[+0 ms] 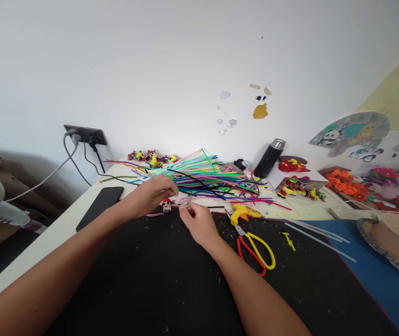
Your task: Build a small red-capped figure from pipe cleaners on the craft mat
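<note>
Over the far edge of the black mat (pixel 139 284), my left hand (pixel 155 191) is closed in a pinch, its fingertips pointing right. A pale, whitish bit (pixel 178 199) shows just under those fingertips, too small to name. Close by on the right, my right hand (pixel 199 224) has its thumb and fingers curled together around something small that is mostly hidden. Between and slightly below the hands, a little figure head (pixel 166 205) with a red top and a white-and-black front sits at the mat's edge. The two hands are near each other but apart.
Many coloured pipe cleaners (pixel 199 175) lie behind the hands. Right are a yellow glue gun (pixel 243 213), scissors (pixel 260 249), glue sticks (pixel 320 240) and a black thermos (pixel 269 158). A phone (pixel 100 207) lies left. Small pipe-cleaner figures (pixel 153 158) rest by the wall.
</note>
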Action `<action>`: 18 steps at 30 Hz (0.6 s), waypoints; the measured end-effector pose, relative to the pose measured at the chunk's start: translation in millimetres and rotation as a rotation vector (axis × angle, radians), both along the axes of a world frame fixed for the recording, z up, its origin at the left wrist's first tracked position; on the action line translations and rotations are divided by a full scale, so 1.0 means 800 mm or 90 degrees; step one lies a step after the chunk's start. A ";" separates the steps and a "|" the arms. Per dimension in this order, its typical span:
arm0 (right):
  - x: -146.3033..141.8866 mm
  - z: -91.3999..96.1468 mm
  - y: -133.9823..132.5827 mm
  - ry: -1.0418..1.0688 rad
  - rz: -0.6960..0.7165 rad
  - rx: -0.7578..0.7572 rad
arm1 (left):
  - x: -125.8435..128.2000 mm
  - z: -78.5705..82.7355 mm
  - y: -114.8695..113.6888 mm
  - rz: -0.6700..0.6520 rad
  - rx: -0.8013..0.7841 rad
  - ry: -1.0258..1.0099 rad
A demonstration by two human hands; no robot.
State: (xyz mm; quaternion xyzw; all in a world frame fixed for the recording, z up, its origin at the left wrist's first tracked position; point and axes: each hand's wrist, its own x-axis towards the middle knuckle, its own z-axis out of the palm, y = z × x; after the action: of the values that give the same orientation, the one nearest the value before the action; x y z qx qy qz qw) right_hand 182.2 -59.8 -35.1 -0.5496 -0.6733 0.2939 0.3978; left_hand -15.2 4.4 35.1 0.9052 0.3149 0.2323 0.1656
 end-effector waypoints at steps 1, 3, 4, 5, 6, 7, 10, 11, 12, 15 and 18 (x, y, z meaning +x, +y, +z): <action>0.000 0.000 0.000 -0.005 -0.001 -0.002 | -0.001 0.000 0.000 -0.003 0.005 -0.005; 0.000 -0.001 -0.001 -0.012 -0.001 -0.001 | -0.002 0.000 0.001 -0.007 0.017 -0.020; 0.000 -0.001 -0.001 -0.013 0.000 0.002 | -0.002 0.000 0.001 -0.009 0.022 -0.026; 0.000 -0.001 -0.002 -0.015 0.001 0.006 | -0.002 0.001 0.001 -0.013 0.023 -0.029; 0.000 -0.001 -0.002 -0.016 0.003 0.009 | -0.002 0.001 0.001 -0.021 0.021 -0.031; 0.000 -0.001 -0.003 -0.018 0.005 0.010 | -0.003 0.002 0.001 -0.031 0.017 -0.032; -0.001 0.001 -0.004 -0.025 0.013 0.005 | -0.003 0.003 0.001 -0.065 -0.003 -0.045; -0.002 0.002 -0.005 -0.026 0.018 0.004 | -0.003 0.003 0.001 -0.074 -0.010 -0.049; -0.002 0.003 -0.005 -0.028 0.022 0.002 | -0.003 0.003 0.001 -0.081 -0.017 -0.053; -0.003 0.006 -0.007 -0.037 0.036 -0.002 | -0.005 0.003 0.002 -0.094 -0.029 -0.054; -0.003 0.009 -0.008 -0.044 0.039 0.001 | -0.005 0.004 0.001 -0.104 -0.040 -0.054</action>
State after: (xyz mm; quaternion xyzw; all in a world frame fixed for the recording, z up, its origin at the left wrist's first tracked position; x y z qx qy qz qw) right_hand 179.6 -66.0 -28.1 -0.5381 -0.7037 0.2860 0.3654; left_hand -19.4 5.4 38.3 0.9117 0.2395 0.2464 0.2253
